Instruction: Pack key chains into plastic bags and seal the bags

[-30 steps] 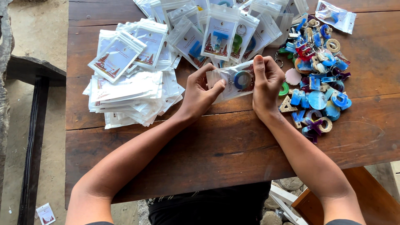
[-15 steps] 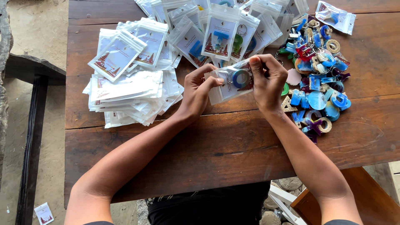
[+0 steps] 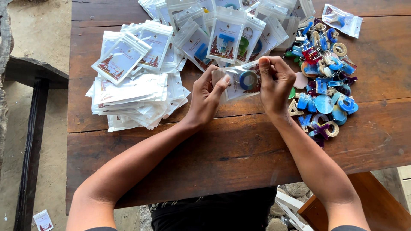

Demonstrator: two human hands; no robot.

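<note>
Pinching small clear packet [image 3: 241,81] edges, both hands [image 3: 205,96] [image 3: 276,85] over bare table [image 3: 239,145] between piles.

Stack of empty white pouches [image 3: 132,96], heap of coloured letter keychains [image 3: 323,81], dark wooden table [image 3: 239,149].

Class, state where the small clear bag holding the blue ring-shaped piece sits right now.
In the head view, the small clear bag is held at table centre between the left hand and right hand, left of the pile of colourful letter charms.
</note>
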